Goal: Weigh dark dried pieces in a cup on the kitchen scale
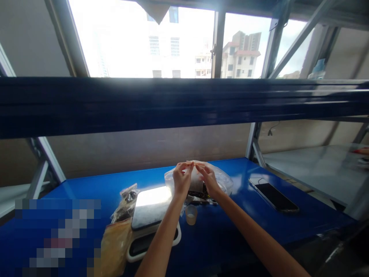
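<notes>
My left hand (182,180) and my right hand (209,179) meet at the top edge of a clear plastic bag (225,177), fingertips pinched together on its rim. Between the hands a whitish panel shows on the bag, with small dark pieces low down. Whether these lie inside the bag or in front of it I cannot tell. A small translucent cup (191,215) stands just in front of the bag. Left of my left forearm is a kitchen scale (151,209) with a shiny, bare plate.
A bag of tan material (113,246) and small clear bags with dark contents (123,206) lie left of the scale. A smartphone (275,196) rests at the right of the blue tabletop (95,186). A blue shelf beam (173,104) crosses above my hands.
</notes>
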Demonstrator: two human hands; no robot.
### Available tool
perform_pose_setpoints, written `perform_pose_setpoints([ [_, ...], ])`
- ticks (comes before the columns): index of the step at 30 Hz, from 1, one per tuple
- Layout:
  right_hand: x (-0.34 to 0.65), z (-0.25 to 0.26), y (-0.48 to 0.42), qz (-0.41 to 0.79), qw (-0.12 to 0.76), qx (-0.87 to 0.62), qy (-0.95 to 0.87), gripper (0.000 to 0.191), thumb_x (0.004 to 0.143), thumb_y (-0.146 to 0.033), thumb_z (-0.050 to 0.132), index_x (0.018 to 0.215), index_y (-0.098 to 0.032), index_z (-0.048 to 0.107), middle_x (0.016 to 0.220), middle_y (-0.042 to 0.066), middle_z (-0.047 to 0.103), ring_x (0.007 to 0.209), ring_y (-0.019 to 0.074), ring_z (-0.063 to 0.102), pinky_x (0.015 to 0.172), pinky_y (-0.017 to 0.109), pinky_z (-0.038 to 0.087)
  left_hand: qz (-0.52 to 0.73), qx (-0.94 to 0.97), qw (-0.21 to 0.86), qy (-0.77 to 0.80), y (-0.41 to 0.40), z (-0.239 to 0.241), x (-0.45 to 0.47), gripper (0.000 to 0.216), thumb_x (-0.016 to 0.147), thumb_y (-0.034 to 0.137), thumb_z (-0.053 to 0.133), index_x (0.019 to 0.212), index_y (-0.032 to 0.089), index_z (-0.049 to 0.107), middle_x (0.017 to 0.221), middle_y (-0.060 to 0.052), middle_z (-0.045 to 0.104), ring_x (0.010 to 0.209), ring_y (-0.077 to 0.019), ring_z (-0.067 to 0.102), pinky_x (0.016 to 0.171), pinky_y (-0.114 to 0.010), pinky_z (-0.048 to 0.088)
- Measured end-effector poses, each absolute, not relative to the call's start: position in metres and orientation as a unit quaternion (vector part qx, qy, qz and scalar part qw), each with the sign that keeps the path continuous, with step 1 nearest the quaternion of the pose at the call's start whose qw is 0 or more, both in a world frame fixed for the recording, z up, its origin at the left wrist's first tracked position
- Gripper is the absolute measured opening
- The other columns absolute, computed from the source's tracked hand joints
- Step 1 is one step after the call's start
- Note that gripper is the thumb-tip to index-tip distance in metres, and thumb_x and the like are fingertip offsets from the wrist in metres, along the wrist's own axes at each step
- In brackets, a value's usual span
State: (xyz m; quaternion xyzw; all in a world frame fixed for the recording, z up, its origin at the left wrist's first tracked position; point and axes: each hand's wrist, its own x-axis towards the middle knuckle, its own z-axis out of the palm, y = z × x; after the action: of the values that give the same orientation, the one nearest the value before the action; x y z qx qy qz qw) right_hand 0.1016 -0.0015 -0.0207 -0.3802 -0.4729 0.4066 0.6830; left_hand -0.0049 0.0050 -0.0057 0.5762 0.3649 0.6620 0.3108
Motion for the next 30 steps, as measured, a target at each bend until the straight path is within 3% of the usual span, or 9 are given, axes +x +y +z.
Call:
perform_pose_setpoints([
  [12, 0.098, -0.019, -0.002, 0.433, 0.678, -0.368, -0.466, 0.03, 0.061, -0.048, 0.073, 0.076, -0.022, 0.073, 0.1, 0.003, 0.067, 0.08, 0.0171, 0.055, 0.054, 0.023, 0.032, 0.643, 0.574, 0.352, 0.364, 0.005, -0.003, -0.01, 0.025, 0.074, 0.042, 0.064, 0.072, 0.017, 0.065, 0.078, -0.004, 0.068, 0.074, -0.0156, 0.062, 0.071, -0.026, 0.046],
  [18, 0.094, -0.016, -0.004, 0.413, 0.687, -0.37, -0.47, 0.036, 0.063, -0.052, 0.072, 0.083, -0.023, 0.073, 0.088, 0.003, 0.069, 0.072, 0.0163, 0.055, 0.052, 0.024, 0.03, 0.644, 0.581, 0.348, 0.356, 0.005, -0.003, -0.014, 0.029, 0.074, 0.047, 0.064, 0.077, 0.018, 0.068, 0.082, -0.005, 0.07, 0.077, -0.0165, 0.063, 0.07, -0.026, 0.046],
  [25, 0.091, -0.008, -0.009, 0.392, 0.695, -0.371, -0.475, 0.034, 0.059, -0.051, 0.074, 0.076, -0.022, 0.073, 0.091, 0.006, 0.07, 0.076, 0.0192, 0.058, 0.054, 0.025, 0.034, 0.651, 0.567, 0.33, 0.382, 0.007, -0.007, -0.017, 0.033, 0.073, 0.05, 0.064, 0.077, 0.018, 0.069, 0.083, -0.005, 0.07, 0.079, -0.017, 0.063, 0.072, -0.026, 0.046],
  [30, 0.089, -0.011, -0.008, 0.41, 0.69, -0.365, -0.471, 0.032, 0.065, -0.052, 0.067, 0.077, -0.024, 0.075, 0.1, 0.005, 0.067, 0.068, 0.0146, 0.051, 0.051, 0.024, 0.033, 0.654, 0.552, 0.305, 0.417, 0.007, -0.008, -0.019, 0.035, 0.074, 0.053, 0.063, 0.076, 0.018, 0.068, 0.077, -0.003, 0.069, 0.072, -0.0155, 0.061, 0.069, -0.025, 0.045],
])
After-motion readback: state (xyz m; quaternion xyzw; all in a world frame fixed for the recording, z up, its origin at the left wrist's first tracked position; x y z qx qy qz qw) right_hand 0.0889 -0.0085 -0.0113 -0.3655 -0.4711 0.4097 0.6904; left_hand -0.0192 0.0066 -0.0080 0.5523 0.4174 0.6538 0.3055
